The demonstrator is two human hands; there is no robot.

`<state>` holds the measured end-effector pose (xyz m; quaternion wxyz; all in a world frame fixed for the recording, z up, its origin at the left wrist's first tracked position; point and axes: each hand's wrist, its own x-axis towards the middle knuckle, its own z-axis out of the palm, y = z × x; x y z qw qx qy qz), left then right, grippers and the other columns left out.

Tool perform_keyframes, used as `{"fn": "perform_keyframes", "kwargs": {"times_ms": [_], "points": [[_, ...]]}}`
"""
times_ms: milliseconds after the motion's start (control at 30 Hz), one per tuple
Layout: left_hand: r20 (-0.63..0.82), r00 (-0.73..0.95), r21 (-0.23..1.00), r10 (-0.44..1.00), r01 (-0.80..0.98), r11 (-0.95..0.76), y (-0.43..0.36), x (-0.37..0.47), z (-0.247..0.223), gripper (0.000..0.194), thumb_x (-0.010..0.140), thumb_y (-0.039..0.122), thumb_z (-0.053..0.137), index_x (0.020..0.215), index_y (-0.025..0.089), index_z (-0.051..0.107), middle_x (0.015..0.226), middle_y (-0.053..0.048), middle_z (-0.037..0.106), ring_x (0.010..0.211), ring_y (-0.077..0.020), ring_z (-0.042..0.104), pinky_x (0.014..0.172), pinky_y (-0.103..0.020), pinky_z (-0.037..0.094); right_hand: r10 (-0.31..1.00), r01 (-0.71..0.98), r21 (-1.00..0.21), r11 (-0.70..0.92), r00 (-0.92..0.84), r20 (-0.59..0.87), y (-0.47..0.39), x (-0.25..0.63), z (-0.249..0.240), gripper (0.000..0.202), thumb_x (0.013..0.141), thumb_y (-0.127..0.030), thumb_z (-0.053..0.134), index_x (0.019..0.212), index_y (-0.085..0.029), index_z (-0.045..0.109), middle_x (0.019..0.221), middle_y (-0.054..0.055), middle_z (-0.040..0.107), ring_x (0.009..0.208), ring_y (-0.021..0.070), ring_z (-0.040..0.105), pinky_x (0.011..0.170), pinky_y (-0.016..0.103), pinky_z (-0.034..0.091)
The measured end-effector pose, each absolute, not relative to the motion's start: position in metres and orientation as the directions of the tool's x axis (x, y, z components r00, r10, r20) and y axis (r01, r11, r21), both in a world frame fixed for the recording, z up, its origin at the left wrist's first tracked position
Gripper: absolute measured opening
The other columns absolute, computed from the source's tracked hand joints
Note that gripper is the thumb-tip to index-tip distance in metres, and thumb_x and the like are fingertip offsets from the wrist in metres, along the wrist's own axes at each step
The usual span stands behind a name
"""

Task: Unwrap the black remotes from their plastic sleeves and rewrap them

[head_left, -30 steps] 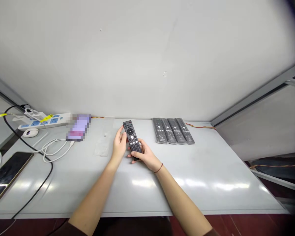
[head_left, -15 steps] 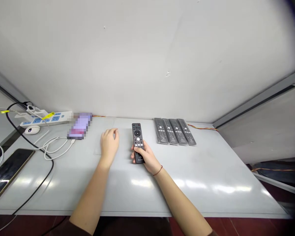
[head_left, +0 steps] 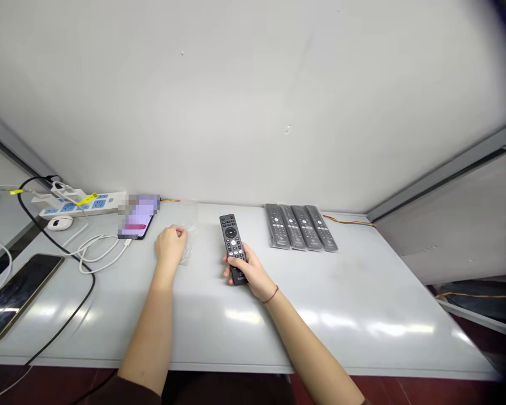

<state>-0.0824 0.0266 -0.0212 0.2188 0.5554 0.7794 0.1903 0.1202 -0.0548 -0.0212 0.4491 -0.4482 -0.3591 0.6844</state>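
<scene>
A black remote control (head_left: 233,239) with a ring of keys near its top and white buttons lower down is in my right hand (head_left: 253,271). The thumb lies across its lower keys and the fingers wrap round it from beneath. To the left, my left hand (head_left: 170,244) is closed, fingers curled at the side of a clear plastic bag (head_left: 189,239) that looks wrinkled beside them. Part of the bag is hidden behind the hand. Several similar remotes in clear sleeves (head_left: 300,226) lie side by side at the back, right of the held one.
A power strip (head_left: 84,203) with plugs, a phone with a blurred screen (head_left: 140,216), white cables (head_left: 96,253) and a white earbud case (head_left: 60,223) occupy the left. A dark phone (head_left: 19,295) lies near the black cable (head_left: 78,306). A grey wall (head_left: 244,112) rises behind.
My left hand has moved left and slightly down, and the plastic beside it now looks crumpled. The remote in my right hand has tilted, its top end shifting left.
</scene>
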Motion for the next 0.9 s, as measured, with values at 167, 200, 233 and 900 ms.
{"fn": "perform_keyframes", "kwargs": {"times_ms": [167,200,233,900], "points": [[-0.208,-0.324,0.885,0.923,0.339,0.319,0.028,-0.073,-0.022,0.021,0.083,0.033,0.055,0.100,0.021,0.056,0.094,-0.007,0.067,0.094,-0.0238,0.062,0.083,-0.036,0.044,0.939,-0.291,-0.895,-0.337,-0.180,-0.295,-0.058,0.116,-0.019,0.032,0.071,-0.027,0.065,0.095,-0.023,0.043,0.083,-0.002,0.061,0.053,0.0126,0.062,0.042,0.024,0.049],[-0.242,-0.314,0.904,0.918,0.272,0.331,0.028,-0.070,-0.022,0.026,0.084,0.033,0.054,0.107,0.022,0.053,0.091,-0.006,0.067,0.084,-0.0211,0.064,0.076,-0.034,0.046,0.939,-0.292,-0.895,-0.337,-0.171,-0.298,-0.060,0.115,-0.017,0.032,0.071,-0.027,0.064,0.095,-0.023,0.043,0.082,-0.002,0.061,0.053,0.0126,0.062,0.041,0.024,0.049],[-0.275,-0.299,0.914,0.914,0.214,0.345,0.028,-0.066,-0.022,0.031,0.084,0.032,0.055,0.113,0.022,0.049,0.089,-0.005,0.066,0.074,-0.0181,0.064,0.069,-0.031,0.047,0.939,-0.290,-0.895,-0.339,-0.163,-0.303,-0.062,0.114,-0.015,0.031,0.071,-0.027,0.063,0.095,-0.023,0.043,0.082,-0.002,0.061,0.052,0.0125,0.062,0.041,0.024,0.049],[-0.568,-0.078,0.698,0.819,-0.573,0.429,0.020,-0.029,-0.020,0.003,0.083,0.016,0.058,0.084,0.016,0.056,0.075,0.001,0.064,0.060,-0.0062,0.060,0.059,-0.018,0.049,0.937,-0.197,-0.916,-0.350,-0.085,-0.340,-0.135,0.090,-0.006,0.030,0.075,-0.030,0.061,0.095,-0.024,0.040,0.084,-0.001,0.059,0.047,0.0122,0.060,0.039,0.024,0.046]]}}
